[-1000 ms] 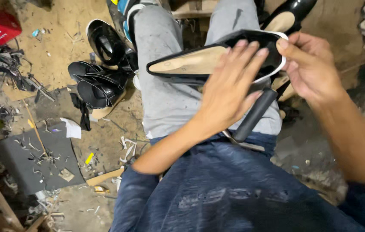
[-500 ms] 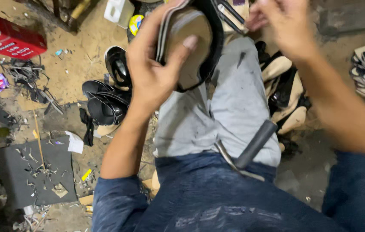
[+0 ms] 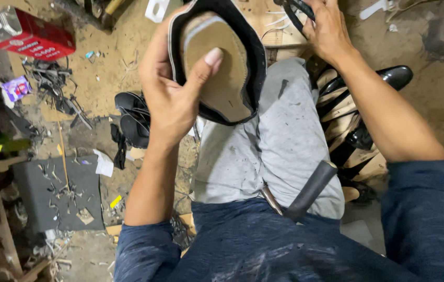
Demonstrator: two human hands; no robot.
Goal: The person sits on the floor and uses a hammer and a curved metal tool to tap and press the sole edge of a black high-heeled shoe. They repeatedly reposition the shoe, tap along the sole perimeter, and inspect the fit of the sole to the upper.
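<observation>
Since a second ago, when both hands held it level, the black shoe [image 3: 217, 62] has swung upright: long axis vertical, tan sole facing the camera, above the lap's left edge. Left hand [image 3: 172, 96] clasps it, thumb on sole; right hand [image 3: 329, 26] grips black straps [image 3: 295, 10] just beside.

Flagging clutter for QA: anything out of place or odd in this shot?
Yes. A knife-like tool lies loose on the lap, blade end under the shirt hem. Scraps and offcuts litter the floor at left. The left hand grips a shoe sole-up; no damage visible.
</observation>
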